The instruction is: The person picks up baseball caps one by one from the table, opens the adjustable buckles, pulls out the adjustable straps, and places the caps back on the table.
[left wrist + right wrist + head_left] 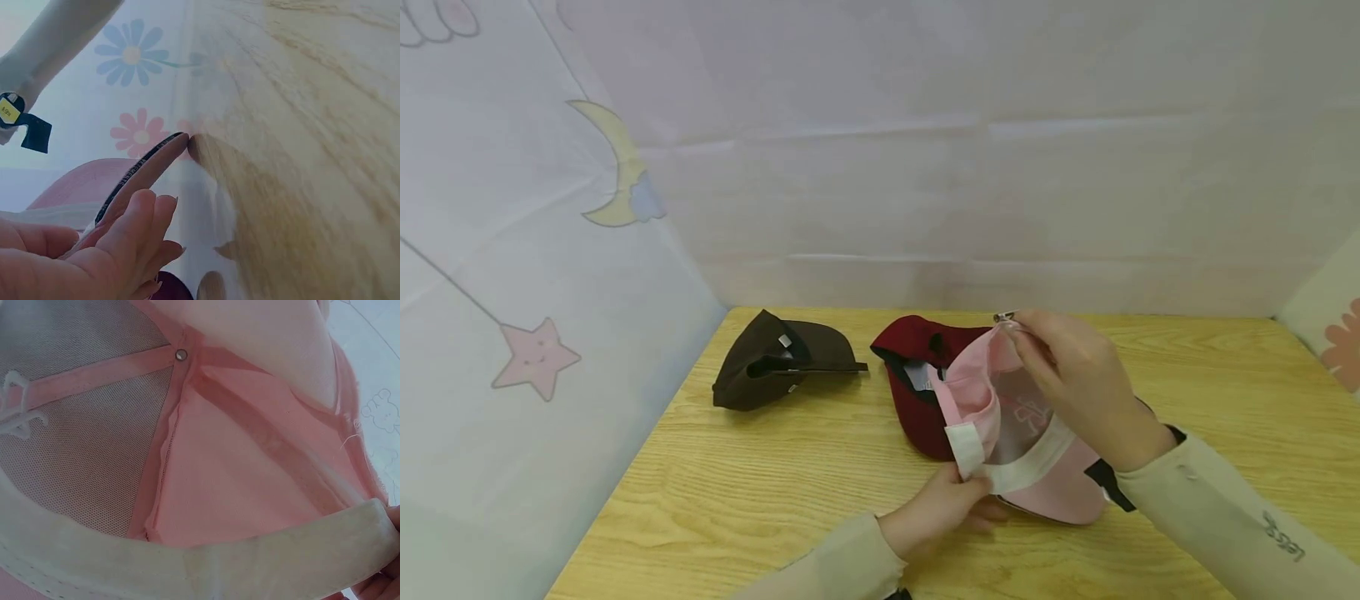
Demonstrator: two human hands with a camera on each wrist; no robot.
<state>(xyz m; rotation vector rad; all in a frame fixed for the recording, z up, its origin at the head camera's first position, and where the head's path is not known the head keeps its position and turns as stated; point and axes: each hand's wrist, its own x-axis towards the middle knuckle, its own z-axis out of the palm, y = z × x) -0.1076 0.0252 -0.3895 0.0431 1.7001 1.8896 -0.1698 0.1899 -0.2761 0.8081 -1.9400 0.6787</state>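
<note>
A pink baseball cap (972, 387) is tilted with its inside facing me, its brim low and to the right. My left hand (936, 508) pinches the white sweatband at its lower left, thumb over the band; the left wrist view shows that hand's fingers (140, 231) along the cap's underside. High at the back strap, my right hand (1082, 375) pinches the end beside a small metal buckle (1003, 317). Close up, the right wrist view shows the lining (231, 500), a mesh panel (94, 462) and the white sweatband (206, 572).
Behind the pink cap, a dark red cap (913, 429) lies partly hidden on the wooden table (760, 492). To the left sits a dark brown cap (741, 375) on its side, its strap sticking out rightward. Printed cloth walls (880, 208) stand at the back and sides.
</note>
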